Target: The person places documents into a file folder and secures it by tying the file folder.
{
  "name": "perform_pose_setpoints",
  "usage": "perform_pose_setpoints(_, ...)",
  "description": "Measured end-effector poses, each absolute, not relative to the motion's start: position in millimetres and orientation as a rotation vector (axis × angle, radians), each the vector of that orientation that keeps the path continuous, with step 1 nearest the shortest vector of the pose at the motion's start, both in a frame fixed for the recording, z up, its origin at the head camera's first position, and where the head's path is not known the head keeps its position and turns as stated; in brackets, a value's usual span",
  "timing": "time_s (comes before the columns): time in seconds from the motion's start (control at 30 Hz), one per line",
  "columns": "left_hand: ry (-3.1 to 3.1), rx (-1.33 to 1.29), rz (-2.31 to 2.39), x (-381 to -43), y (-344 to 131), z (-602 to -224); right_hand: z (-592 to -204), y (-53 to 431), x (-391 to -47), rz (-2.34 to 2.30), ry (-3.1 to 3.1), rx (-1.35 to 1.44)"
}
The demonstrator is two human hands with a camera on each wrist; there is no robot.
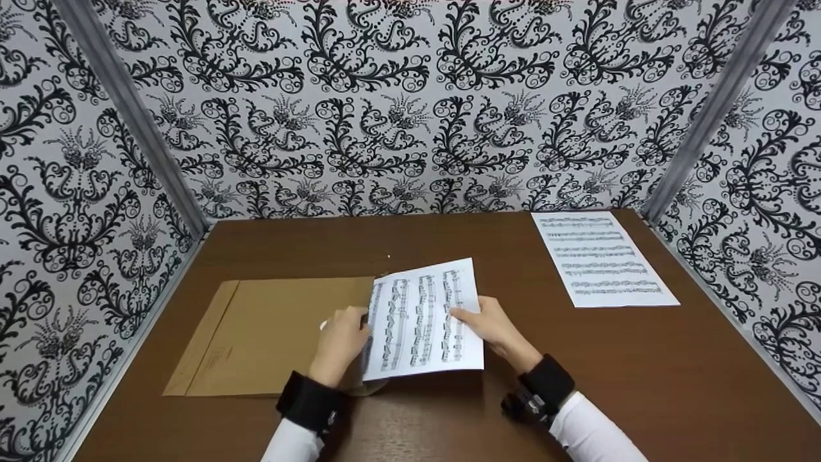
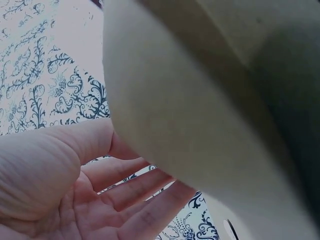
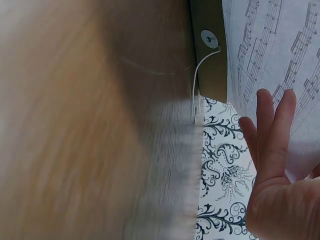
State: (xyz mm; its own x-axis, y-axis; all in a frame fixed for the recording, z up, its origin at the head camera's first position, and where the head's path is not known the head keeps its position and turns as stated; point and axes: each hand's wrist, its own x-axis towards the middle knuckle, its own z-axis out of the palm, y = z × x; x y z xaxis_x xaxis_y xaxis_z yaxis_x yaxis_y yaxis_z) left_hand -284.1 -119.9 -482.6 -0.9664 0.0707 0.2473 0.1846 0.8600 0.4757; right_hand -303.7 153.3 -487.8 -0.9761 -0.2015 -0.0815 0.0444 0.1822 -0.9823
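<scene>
A brown paper envelope (image 1: pixel 282 333) lies on the table, left of centre. My left hand (image 1: pixel 343 337) grips its right edge; in the left wrist view, thumb and fingers meet at the edge of the bulging brown paper (image 2: pixel 175 115). My right hand (image 1: pixel 497 324) holds printed sheet music (image 1: pixel 417 321) by its right side, thumb on top and fingers beneath. The sheet is tilted above the table, its left edge at the envelope's right end; whether it is inside is hidden. The right wrist view shows a white button (image 3: pixel 209 39) and a string (image 3: pixel 195 90) on the envelope.
Another sheet of music (image 1: pixel 603 263) lies flat at the back right of the brown table (image 1: pixel 397 423). Patterned walls (image 1: pixel 397 115) enclose the back and both sides. A tiny white speck (image 1: pixel 388 256) sits behind the held sheet.
</scene>
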Motion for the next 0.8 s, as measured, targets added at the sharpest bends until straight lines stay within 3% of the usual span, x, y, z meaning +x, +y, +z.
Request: perform_pose_setpoints(0.8,-2.84,-0.196,-0.822,-286.3,-121.7,-478.7,-497.8,120.8,-319.5,-1.884,2.254,-0.139)
